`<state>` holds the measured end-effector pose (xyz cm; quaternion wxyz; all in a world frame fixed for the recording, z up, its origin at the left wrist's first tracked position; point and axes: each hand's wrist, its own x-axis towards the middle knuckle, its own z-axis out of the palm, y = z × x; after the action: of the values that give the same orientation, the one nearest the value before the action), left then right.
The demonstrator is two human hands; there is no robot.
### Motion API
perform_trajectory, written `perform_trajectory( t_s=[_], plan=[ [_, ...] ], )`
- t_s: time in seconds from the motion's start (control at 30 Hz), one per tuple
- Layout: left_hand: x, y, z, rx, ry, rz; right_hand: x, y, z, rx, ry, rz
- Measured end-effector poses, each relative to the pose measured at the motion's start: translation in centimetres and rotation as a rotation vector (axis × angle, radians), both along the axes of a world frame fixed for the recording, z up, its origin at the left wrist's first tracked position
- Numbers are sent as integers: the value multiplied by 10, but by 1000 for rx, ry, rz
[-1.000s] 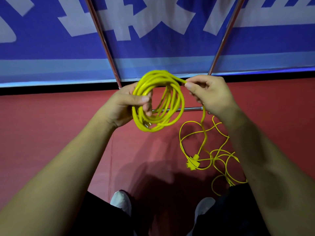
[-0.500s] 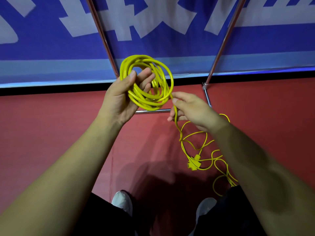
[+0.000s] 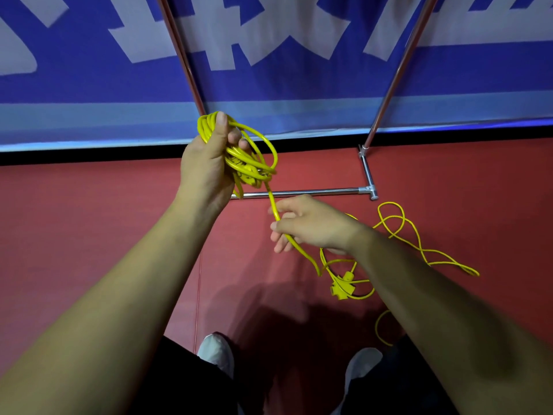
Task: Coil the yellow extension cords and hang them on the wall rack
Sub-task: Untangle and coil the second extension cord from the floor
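Red floor (image 3: 89, 235) spreads below a blue banner (image 3: 299, 85); a metal rack frame (image 3: 305, 192) stands on it; the left hand (image 3: 206, 163) holds its grip closed around the coiled yellow cord (image 3: 251, 163); the right hand (image 3: 311, 226) pinches the trailing strand below; loose loops (image 3: 398, 226) and the socket end (image 3: 341, 287) lie on the floor.

Cord coil (image 3: 251, 163): bright yellow, uniform; loose cord (image 3: 419, 244) on floor: same yellow; socket block (image 3: 341, 287): yellow, matching cord; floor (image 3: 89, 220): plain red, one thin lighter seam line; wall banner (image 3: 299, 79): deep blue ground, large white characters, pale blue band along lower edge, black strip beneath; rack tubing (image 3: 308, 192): shiny silver metal; shoes (image 3: 217, 351): white; trousers (image 3: 185, 384): black.
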<state>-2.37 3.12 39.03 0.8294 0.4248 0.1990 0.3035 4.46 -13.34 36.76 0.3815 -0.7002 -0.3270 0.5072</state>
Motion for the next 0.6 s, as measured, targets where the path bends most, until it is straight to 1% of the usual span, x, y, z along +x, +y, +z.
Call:
perform_trajectory(
  t_s=[0.1,0.17,0.27,0.4,0.47,0.53,0.6],
  plan=[
    [-2,-2,1,153,95,35,-3,-5,7,-31,54,65],
    [-4,-4,3,316,160,42,-4,-7,11,-36,42,103],
    [-5,-6,1,588,303,19,-4,-7,16,36,88,138],
    [-5,-6,-8,817,451,-120,11,-14,28,77,247,161],
    [-6,-4,-10,940,519,-191,19,-20,32,95,261,215],
    [-6,-1,-15,1036,539,-291,25,-24,35,153,283,218],
    [-7,0,-22,1152,624,-416,30,-25,38,252,345,158]
  ],
)
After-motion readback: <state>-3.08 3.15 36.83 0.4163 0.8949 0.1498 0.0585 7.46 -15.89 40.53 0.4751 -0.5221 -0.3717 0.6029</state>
